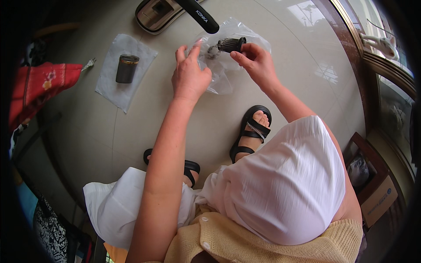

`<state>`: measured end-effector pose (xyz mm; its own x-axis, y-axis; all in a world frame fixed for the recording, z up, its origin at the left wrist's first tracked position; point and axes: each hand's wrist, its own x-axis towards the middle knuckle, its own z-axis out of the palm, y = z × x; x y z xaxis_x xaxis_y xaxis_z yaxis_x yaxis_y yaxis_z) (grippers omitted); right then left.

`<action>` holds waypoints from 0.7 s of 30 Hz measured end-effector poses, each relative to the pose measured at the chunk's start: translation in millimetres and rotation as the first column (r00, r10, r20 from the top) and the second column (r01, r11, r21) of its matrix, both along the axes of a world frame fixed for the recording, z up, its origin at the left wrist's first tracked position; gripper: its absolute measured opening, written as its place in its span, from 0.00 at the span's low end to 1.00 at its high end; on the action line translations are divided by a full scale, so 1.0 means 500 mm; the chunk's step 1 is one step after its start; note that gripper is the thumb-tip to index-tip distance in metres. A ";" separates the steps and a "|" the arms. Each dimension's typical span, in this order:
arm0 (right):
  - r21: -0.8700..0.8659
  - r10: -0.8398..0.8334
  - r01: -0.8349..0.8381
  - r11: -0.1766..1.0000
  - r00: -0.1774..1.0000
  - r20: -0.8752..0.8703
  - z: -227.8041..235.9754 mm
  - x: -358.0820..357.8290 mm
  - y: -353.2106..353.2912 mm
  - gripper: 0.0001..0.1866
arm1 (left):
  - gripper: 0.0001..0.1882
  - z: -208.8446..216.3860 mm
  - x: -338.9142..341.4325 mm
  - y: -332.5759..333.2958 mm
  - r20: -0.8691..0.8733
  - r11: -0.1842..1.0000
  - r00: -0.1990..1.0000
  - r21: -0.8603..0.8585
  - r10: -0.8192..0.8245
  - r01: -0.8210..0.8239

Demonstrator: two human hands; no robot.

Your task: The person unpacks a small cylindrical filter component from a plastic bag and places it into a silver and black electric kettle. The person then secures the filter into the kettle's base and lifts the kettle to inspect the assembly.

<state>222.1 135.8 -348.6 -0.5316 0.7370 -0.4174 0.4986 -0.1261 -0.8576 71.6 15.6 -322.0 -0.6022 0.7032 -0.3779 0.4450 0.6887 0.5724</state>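
My right hand (256, 61) grips a small black ribbed filter (230, 45) by its round end, tilted over a clear plastic bag (226, 81). Greyish dust clings to the filter's ribs. A clump of grey dust (212, 53) lies on the bag just beside the filter's tip. My left hand (190, 72) is at the bag's left edge with its fingers apart, the index finger against the plastic. Left of that hand, a dark smoky cup with a gold band (127, 69) rests on a pale sheet (107, 81).
At the top, a vacuum cleaner head (160, 15) and a black handle-like part (199, 15) reach over the tiles. A power plug (90, 64) sticks out by red cloth (48, 85) at left. A framed glass door (372, 57) stands at right. My sandalled foot (253, 131) is below the bag.
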 end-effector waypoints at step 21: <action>-0.267 -0.169 0.155 0.951 0.985 -0.031 0.017 0.013 0.014 0.18 | 0.09 -0.052 -0.016 0.008 -0.083 0.990 0.987 -0.026 0.137 -0.139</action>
<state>228.5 142.8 -340.1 -0.4403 0.6835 -0.5822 0.4077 -0.4255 -0.8079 63.6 19.6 -348.0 -0.7222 0.5995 -0.3449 0.3884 0.7641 0.5151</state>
